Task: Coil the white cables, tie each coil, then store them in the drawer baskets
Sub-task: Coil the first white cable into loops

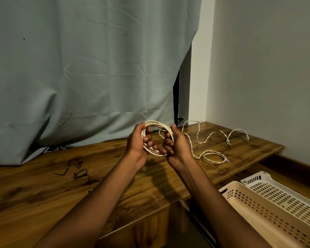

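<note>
- My two drawer baskets (268, 203) sit open and bare at lower right; no writing is readable anywhere.
- My left hand (137, 142) and right hand (175, 145) both grip the white coil (156, 125) above the wooden top (115, 185).
- If I loosen, loops could spring apart.
- The trailing white cable (211, 154) beyond could snag and kink.
- The black ties (79, 172) lie well apart, so reaching one-handed risks unravelling.

Domestic room, likely bedroom or living space. Pale grey-green curtain (82, 68) hangs full height, hem bunched on low wooden unit (43, 190) with warm wood-grain top. Plain painted walls (267, 59) meet in corner. Dark wooden skirting (293, 162) along wall base. Perforated plastic baskets (276, 210) in open drawer. Dim, warm household lighting.
</note>
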